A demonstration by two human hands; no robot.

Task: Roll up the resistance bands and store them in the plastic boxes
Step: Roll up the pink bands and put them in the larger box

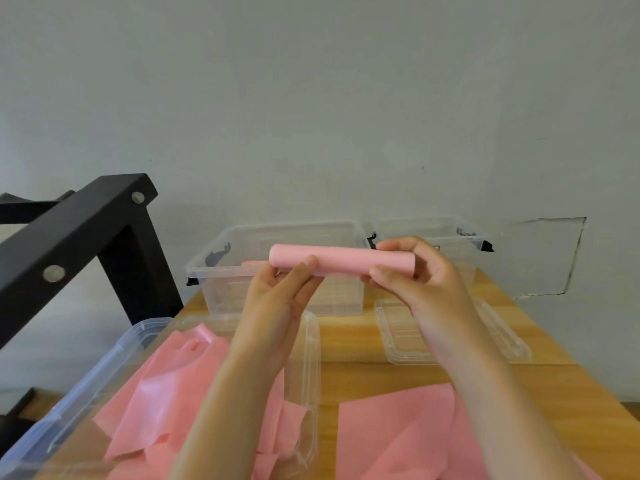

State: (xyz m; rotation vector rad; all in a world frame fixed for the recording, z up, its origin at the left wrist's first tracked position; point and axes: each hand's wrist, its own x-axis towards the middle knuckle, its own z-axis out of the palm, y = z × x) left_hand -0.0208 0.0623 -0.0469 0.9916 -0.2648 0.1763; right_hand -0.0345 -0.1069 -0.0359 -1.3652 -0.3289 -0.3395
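Note:
A pink resistance band rolled into a tight tube [341,259] is held level in the air, just in front of a clear plastic box [242,271]. My left hand [280,292] holds its left part from below, thumb on the front. My right hand [415,271] grips its right end, fingers curled over the top. Another pink roll [251,263] shows dimly inside that box. A second clear box [460,237] stands to the right against the wall. Loose pink bands [180,386] lie in a large clear bin [86,386] at the lower left. One flat band [398,434] lies on the table.
The wooden table [346,337] bears a clear lid [398,341] under my right wrist and another lid [310,358] near my left forearm. A black metal frame [76,237] stands at the left. A grey wall [311,98] closes off the back.

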